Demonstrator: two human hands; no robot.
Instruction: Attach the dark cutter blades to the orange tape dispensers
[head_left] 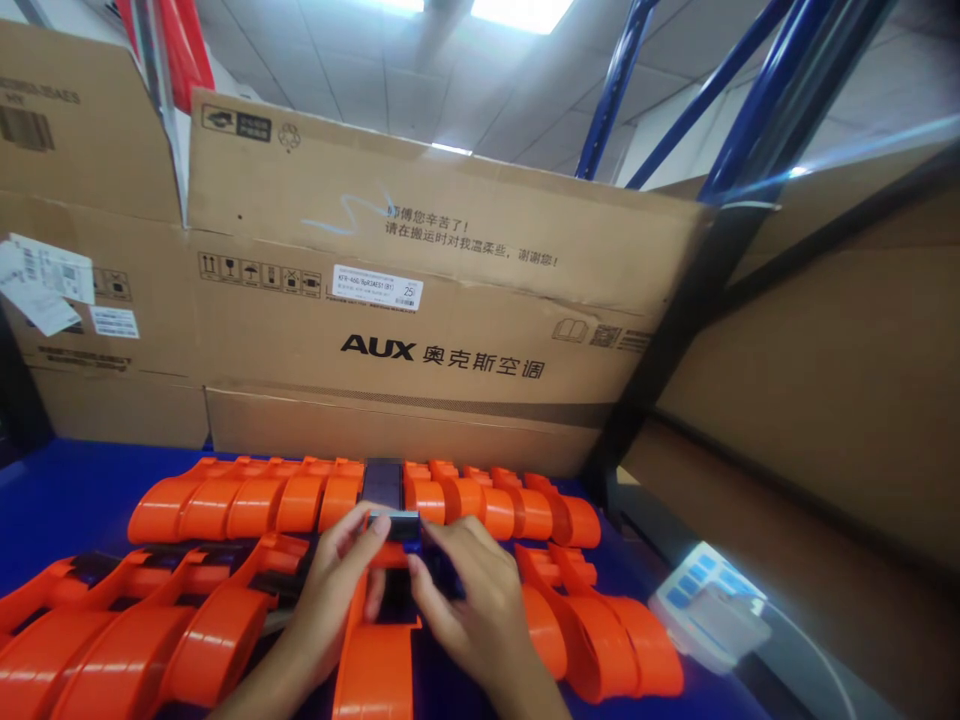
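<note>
My left hand [346, 560] is closed round the left end of a small dark block with a light top edge [395, 526], thumb on its face. At the block's right end is my right hand [471, 578], its thumb and fingers apart near the block; whether the fingertips grip it is hard to tell. Just below the block, between my hands, an orange curved plastic part [375, 668] extends toward me. A dark flat piece [382, 484] lies behind the block, between orange parts of the back row.
Orange curved parts [300, 503] line the blue shelf [52, 500] in two rows. Large cardboard panels [450, 320] stand behind. A dark post [645, 400] rises at right, near a white and blue device [709, 600] with a cable.
</note>
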